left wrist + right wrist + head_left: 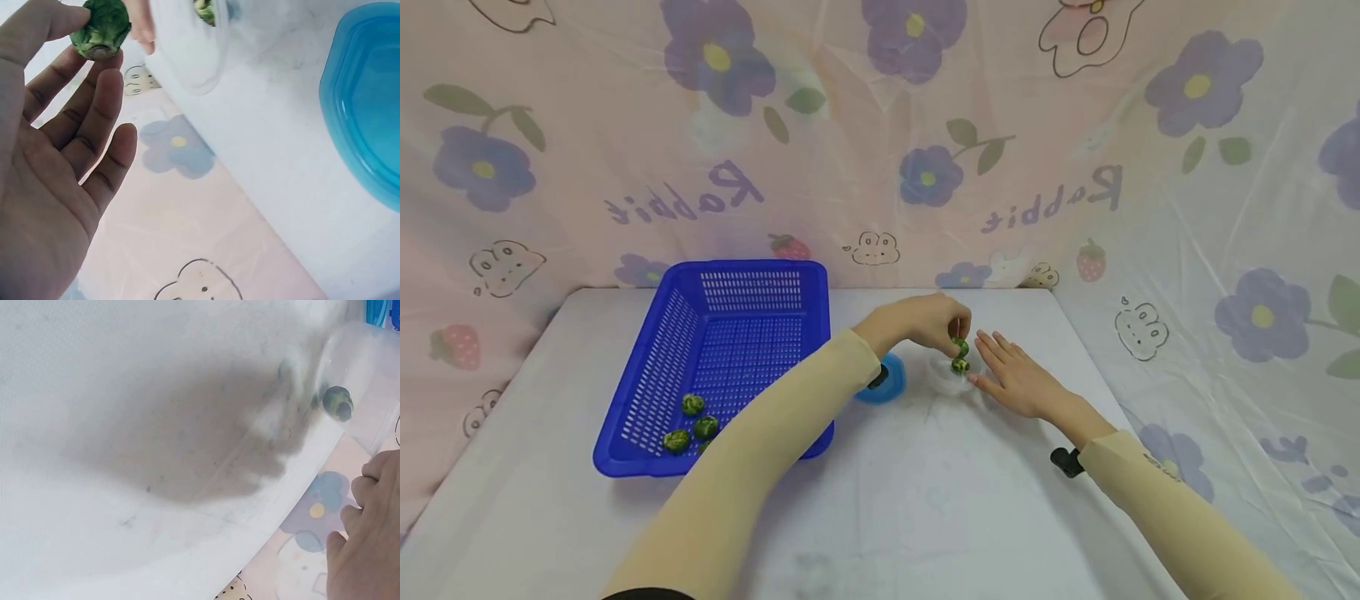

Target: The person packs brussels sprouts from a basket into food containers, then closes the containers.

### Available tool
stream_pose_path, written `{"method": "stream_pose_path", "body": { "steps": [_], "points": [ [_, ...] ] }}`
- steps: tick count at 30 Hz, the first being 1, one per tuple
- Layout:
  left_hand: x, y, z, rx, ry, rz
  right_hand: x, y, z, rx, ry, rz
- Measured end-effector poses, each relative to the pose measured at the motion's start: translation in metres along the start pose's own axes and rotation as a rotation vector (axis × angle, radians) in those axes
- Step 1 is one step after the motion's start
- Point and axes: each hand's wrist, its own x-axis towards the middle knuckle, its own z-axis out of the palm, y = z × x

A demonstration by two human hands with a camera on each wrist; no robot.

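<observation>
My left hand [928, 321] pinches a Brussels sprout [103, 28] between thumb and fingers, above a clear plastic container [946, 382]. The other fingers of that hand are spread loosely in the left wrist view. Inside the container lies another Brussels sprout [338, 403]. My right hand [1021, 382] is at the container's right side, fingers extended and fingertips close to its wall, holding nothing. Under the left forearm, partly hidden, is a blue plastic lid [342, 119] on the table.
On the left stands a large blue plastic basket [658, 354] with several Brussels sprouts [692, 405] in its near part; my left sleeve [760, 442] covers its near right corner. A printed curtain [850, 150] hangs behind the white table [940, 517] and along its sides.
</observation>
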Motion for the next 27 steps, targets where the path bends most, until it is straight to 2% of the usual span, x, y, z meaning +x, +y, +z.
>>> {"method": "stream_pose_path", "body": {
  "steps": [7, 14, 27],
  "points": [
    [0.013, -0.002, 0.011, 0.029, -0.055, -0.060, 0.000, 0.001, 0.000, 0.001, -0.003, -0.004],
    [0.016, -0.006, 0.019, 0.066, -0.104, -0.131, 0.001, -0.002, -0.004, -0.001, -0.009, -0.001],
    [0.017, -0.005, 0.021, 0.058, -0.110, -0.140, 0.001, -0.003, -0.004, -0.006, 0.002, -0.006]
  ]
}}
